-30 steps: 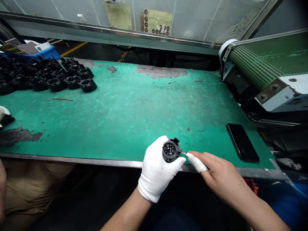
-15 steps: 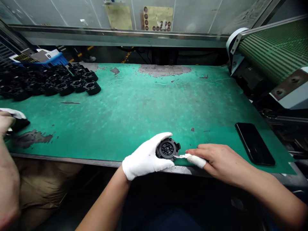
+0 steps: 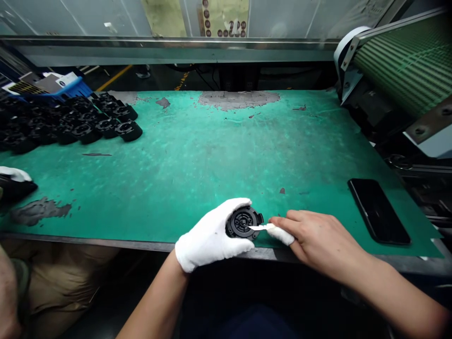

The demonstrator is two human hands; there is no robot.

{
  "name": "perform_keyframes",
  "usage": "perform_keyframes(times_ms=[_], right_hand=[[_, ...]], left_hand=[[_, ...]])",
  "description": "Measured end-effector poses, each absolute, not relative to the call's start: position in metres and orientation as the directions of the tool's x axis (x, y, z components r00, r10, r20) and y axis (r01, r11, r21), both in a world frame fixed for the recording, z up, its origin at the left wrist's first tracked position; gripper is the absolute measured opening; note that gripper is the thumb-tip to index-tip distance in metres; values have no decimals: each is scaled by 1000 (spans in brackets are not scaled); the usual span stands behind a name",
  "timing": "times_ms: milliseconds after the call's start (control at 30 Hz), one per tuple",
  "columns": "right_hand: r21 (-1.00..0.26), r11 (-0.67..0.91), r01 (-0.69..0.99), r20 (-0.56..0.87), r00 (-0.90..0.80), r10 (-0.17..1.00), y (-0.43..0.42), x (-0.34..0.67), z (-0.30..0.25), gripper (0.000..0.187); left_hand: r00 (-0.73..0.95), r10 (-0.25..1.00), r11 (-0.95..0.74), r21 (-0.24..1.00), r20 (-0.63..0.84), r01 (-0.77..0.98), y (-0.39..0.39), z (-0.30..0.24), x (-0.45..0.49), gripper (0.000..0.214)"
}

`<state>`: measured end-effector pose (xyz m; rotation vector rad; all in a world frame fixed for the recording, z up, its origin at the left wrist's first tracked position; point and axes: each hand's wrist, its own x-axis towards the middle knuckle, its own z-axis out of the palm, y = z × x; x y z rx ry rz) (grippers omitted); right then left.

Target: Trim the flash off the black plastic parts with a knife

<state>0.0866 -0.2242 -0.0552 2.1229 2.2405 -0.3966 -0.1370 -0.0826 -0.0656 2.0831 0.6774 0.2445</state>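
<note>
My left hand (image 3: 215, 235), in a white glove, is closed around a round black plastic part (image 3: 243, 222) near the front edge of the bench. The part's ribbed face, with rings and small holes, is turned up toward me. My right hand (image 3: 310, 233) is bare apart from a white covering on the thumb. It pinches a small knife (image 3: 259, 227) with a pale, pointed blade. The blade's tip lies over the face of the black part; whether it touches I cannot tell. The handle is mostly hidden in my fingers.
Many similar black parts (image 3: 84, 132) stand at the left in front of a blue bin (image 3: 70, 89). A black phone (image 3: 379, 212) lies at the right on the green bench mat (image 3: 212, 155). A green conveyor belt (image 3: 406, 66) rises back right. A co-worker's gloved hand (image 3: 16, 174) holds a dark piece at far left.
The knife tip has moved from the rim of the black part inward over its face. My right hand has shifted slightly left. The camera view has tilted a little.
</note>
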Motion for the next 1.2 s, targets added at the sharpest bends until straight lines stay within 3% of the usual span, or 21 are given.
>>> perform_keyframes(times_ms=[233,333,433,567,700,967,1200], right_hand=[[-172,-3,985,-96,-13,995,-228,82,-62,42],[-321,-2,947,-50,-15,999,-236,84,-60,39],[-500,-119,858,-108,75,991,-249,80,-58,32],[-587,-155,794,-209,35,977,-267,67,-60,39],[-607,-135,783,-252,-29,967,-276,59,-68,47],[-583,-49,811,-303,-161,939,-263,66,-60,58],[-582,-69,810,-277,-118,953,-265,68,-60,53]], left_hand=[[805,591,-442,814,-53,378,-91,-62,-137,74],[756,652,-399,822,-57,406,-105,-69,-139,80],[644,765,-331,844,-22,421,-129,-83,-138,85],[518,855,-237,893,4,383,-154,-95,-134,84],[498,867,-217,880,-26,423,-157,-98,-133,87],[523,849,-349,824,76,447,-153,-104,-137,87],[551,827,-390,819,110,421,-152,-104,-137,87]])
